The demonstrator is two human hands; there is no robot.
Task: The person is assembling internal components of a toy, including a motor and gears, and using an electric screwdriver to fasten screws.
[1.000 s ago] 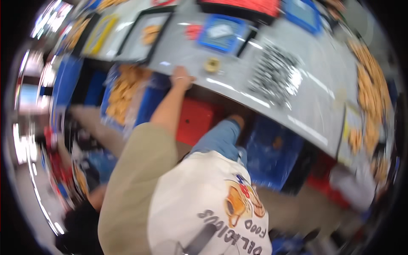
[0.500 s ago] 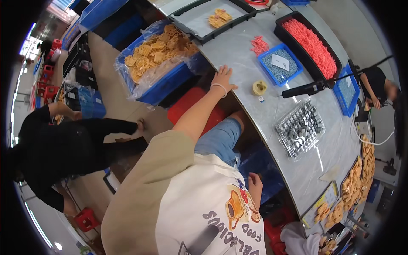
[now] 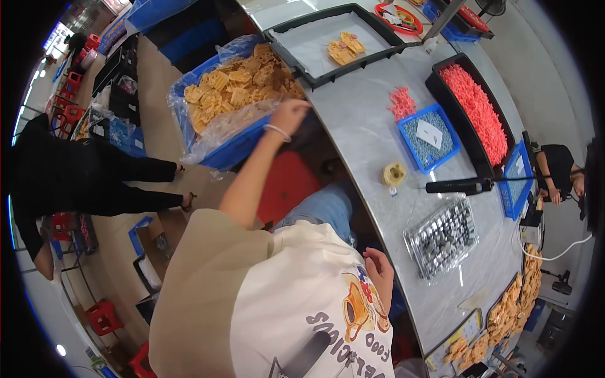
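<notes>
My left hand point(image 3: 291, 117), with a pale band at the wrist, hangs over the near edge of a blue crate point(image 3: 234, 150). Its fingers are curled in beside the table edge, and I see nothing in them. The crate, lined with clear plastic, is heaped with wavy yellow crackers point(image 3: 236, 88). Close to my shirt, my right hand point(image 3: 379, 272) hangs beside the table with loosely bent fingers and nothing visible in it. On the table, a dark tray point(image 3: 302, 77) lined with white paper carries a few crackers point(image 3: 346, 48) with pinkish bits on them.
The grey table point(image 3: 362, 129) bears a bin of pink sticks point(image 3: 474, 110), a blue tray of bluish pellets point(image 3: 430, 137), a small round container point(image 3: 394, 174) and a clear plastic tray point(image 3: 440, 239) of dark pieces. A red stool point(image 3: 287, 188) stands below. A person in black point(image 3: 82, 167) is at left.
My left hand has lifted off the tabletop and moved left over the crate's edge, its spread fingers now curled. My right hand has shifted little. The person in black has moved.
</notes>
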